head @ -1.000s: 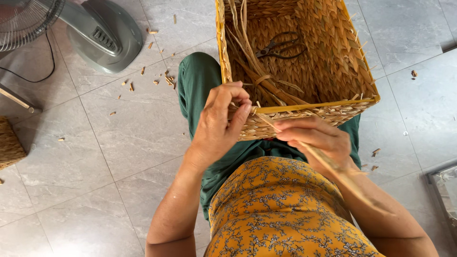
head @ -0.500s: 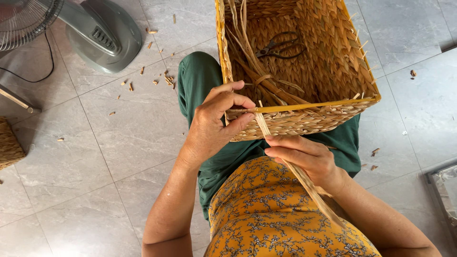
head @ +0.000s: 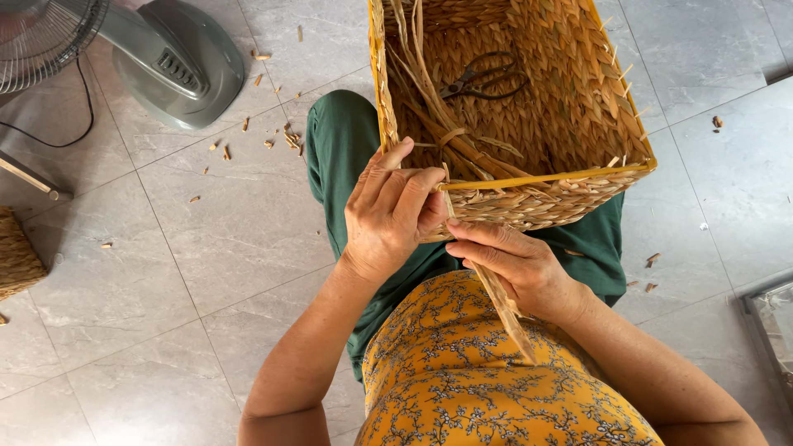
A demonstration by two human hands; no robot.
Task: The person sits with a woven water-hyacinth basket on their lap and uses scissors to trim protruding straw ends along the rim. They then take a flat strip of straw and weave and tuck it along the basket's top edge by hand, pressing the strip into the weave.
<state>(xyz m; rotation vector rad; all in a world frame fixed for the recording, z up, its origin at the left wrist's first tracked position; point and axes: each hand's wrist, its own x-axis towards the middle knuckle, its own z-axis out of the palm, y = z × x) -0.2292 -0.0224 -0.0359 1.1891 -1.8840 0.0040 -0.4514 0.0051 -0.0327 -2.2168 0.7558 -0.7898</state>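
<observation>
A: The far end of the woven basket is cut off by the top edge, and the near left corner is covered by the left hand. The fan is only partly seen at the upper left, and another wicker piece is clipped at the left edge.

B: And the hands?

A: The left hand is curled closed at the rim, fingers bent over the corner where the yellow frame rod ends; exactly what is pinched under the fingertips cannot be told. The right hand is loosely closed just below the basket's near wall, with a flat straw strip gripped between thumb and fingers.

B: How is the strip lying?

A: It is stretched from the rim beside the left hand downward and slightly rightward, its long axis on a steep diagonal, with the free end trailing over the orange patterned garment.

B: The basket itself?

A: It is rested on the lap, its opening turned up toward the camera. Loose straw strands and dark scissors are seen lying inside.
</observation>
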